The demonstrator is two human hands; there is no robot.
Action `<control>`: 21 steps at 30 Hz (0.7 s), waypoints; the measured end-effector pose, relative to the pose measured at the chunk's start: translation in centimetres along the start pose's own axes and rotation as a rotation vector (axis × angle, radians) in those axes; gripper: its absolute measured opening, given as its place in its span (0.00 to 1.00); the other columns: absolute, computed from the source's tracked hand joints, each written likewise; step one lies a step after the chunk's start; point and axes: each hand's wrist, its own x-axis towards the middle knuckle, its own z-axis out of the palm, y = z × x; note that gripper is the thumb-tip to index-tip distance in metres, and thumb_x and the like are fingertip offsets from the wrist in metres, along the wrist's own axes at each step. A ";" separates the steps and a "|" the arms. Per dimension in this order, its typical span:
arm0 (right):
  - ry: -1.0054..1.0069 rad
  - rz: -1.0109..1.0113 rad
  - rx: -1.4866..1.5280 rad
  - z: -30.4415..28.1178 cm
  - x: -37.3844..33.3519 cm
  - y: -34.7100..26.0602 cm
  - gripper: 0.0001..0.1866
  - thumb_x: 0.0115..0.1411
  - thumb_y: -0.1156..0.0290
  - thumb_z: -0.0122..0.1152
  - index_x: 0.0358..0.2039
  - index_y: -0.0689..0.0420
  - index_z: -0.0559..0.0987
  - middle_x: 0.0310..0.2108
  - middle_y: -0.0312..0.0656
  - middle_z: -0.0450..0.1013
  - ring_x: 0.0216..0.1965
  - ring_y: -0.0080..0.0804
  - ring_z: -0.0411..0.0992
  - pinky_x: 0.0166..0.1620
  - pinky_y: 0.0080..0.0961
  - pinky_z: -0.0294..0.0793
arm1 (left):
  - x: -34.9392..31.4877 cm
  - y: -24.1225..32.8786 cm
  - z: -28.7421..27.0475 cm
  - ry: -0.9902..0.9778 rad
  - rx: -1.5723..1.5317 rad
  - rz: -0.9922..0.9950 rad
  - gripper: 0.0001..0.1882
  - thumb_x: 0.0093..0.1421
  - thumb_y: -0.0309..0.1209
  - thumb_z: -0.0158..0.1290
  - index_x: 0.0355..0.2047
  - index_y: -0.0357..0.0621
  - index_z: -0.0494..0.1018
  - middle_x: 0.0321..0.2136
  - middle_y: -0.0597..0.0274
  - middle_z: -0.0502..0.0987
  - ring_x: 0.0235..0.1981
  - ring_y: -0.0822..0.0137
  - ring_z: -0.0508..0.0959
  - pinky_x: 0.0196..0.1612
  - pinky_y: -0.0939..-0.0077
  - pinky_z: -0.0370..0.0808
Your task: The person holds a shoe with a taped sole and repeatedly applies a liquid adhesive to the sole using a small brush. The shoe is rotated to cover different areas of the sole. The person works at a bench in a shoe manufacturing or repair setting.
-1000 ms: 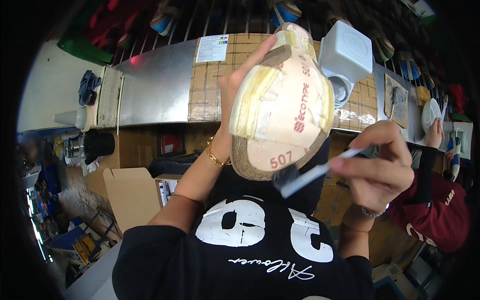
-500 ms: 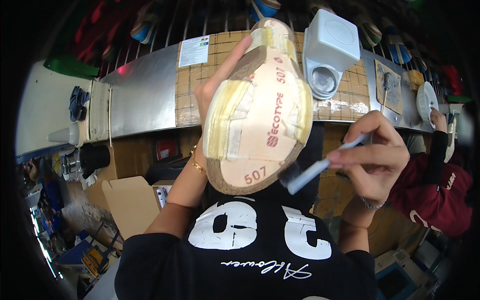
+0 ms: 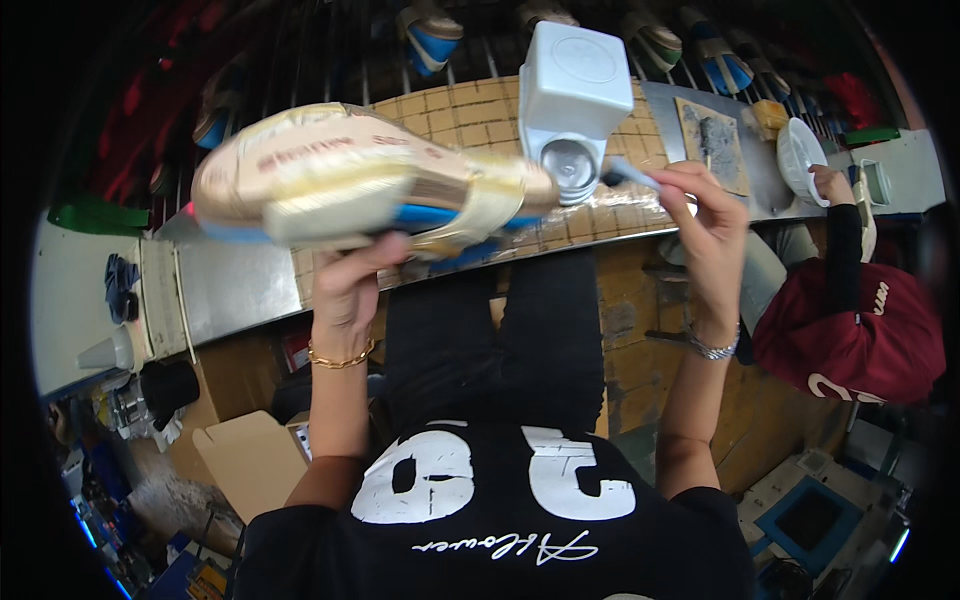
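Note:
My left hand point(image 3: 352, 278) grips a lasted shoe point(image 3: 335, 165) from below, over the bench's near edge. Its tan underside faces up and away, lying sideways with yellowish bands across it and blue showing along the lower side; motion blurs it. In my right hand point(image 3: 708, 215), a brush point(image 3: 634, 175) with a light grey-blue handle is pinched between thumb and fingers. The dark brush end is beside the round cup point(image 3: 570, 165) of a white dispenser point(image 3: 578, 85); whether it touches the rim I cannot tell. The shoe's narrow end is close to the cup's left side.
A metal bench point(image 3: 235, 285) carries a taped cardboard sheet point(image 3: 450, 110). Several shoes hang on a rack behind, among them a blue one point(image 3: 430, 45). At the right, a person in maroon point(image 3: 850, 330) reaches to a white bowl point(image 3: 800, 160). A stained board point(image 3: 712, 140) lies nearby.
The shoe has swung left and turned from upright to sideways, away from my body. My right hand has moved the brush from the shoe's edge up to the dispenser's cup.

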 end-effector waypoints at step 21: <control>-0.118 0.273 -0.153 -0.5 1.2 3.5 0.11 0.64 0.66 0.65 0.37 0.63 0.85 0.23 0.30 0.71 0.27 0.14 0.65 0.30 0.16 0.63 | 2.0 -0.9 3.5 0.009 -0.384 -0.244 0.51 0.62 0.73 0.32 0.68 0.41 0.56 0.57 0.43 0.72 0.43 0.54 0.83 0.40 0.57 0.85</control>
